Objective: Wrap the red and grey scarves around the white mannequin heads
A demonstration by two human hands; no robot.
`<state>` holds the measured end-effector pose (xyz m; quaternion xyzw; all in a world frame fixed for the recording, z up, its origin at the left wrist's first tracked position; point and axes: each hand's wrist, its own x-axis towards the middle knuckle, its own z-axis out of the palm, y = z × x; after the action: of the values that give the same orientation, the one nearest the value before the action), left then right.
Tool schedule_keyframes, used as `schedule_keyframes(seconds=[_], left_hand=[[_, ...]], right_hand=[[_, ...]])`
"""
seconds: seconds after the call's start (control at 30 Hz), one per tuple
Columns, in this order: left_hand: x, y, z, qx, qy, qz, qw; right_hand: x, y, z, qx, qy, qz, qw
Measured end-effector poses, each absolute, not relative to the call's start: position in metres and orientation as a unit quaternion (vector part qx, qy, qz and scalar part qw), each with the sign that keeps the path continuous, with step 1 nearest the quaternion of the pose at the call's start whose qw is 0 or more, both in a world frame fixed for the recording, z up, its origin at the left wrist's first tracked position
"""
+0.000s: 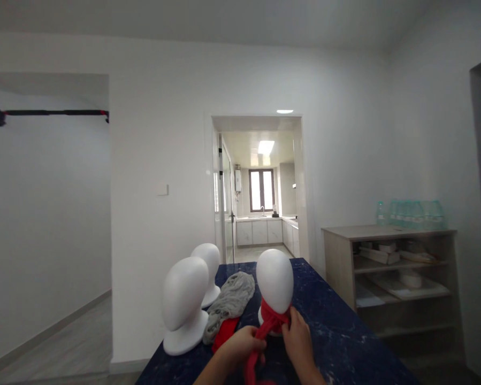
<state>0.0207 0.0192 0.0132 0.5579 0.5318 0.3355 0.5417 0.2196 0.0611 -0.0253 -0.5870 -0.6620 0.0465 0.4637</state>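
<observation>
At the bottom middle of the frame, the left hand [242,344] is closed around the hanging end of a red scarf [269,326], and the right hand [298,338] pinches the same scarf right where it wraps the neck of a white foam head [275,286]. That head looks light and it stands on a small base, so a hard tug on the scarf could tip it over or drag it along the top. The long red end hangs down near the bottom edge of the frame and could slip off if the left hand lets go. Just to the left lies a grey scarf [230,302] with a bit of red cloth [224,334] under it, and the pulling hand could catch them. Two more white heads [184,305] [208,267] stand at the left, close together. All of this sits on a dark blue table [336,331] with pale marks. At the right is a wooden shelf [384,267] with water bottles [412,214] on top. Far back, in the middle, a doorway [260,187] shows a bright kitchen. At the upper left a black bar [47,113] crosses a white wall gap.
</observation>
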Motion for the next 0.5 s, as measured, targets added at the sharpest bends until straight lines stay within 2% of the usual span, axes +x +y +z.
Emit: schedule_keyframes(seconds=[0.2, 0.27, 0.37, 0.5], left_hand=[[0.052, -0.024, 0.001, 0.695, 0.443, 0.277, 0.493], [0.054, -0.018, 0.004, 0.717, 0.491, 0.286, 0.404], [0.052, 0.007, 0.007, 0.695, 0.589, 0.354, 0.213], [0.057, 0.04, -0.003, 0.68, 0.617, 0.348, 0.19]], right_hand=[[0.23, 0.054, -0.022, -0.577, -0.626, 0.216, 0.479], [0.233, 0.054, -0.024, -0.549, -0.618, 0.263, 0.497], [0.231, 0.057, -0.027, -0.494, -0.558, 0.385, 0.544], [0.221, 0.058, -0.033, -0.468, -0.522, 0.472, 0.534]])
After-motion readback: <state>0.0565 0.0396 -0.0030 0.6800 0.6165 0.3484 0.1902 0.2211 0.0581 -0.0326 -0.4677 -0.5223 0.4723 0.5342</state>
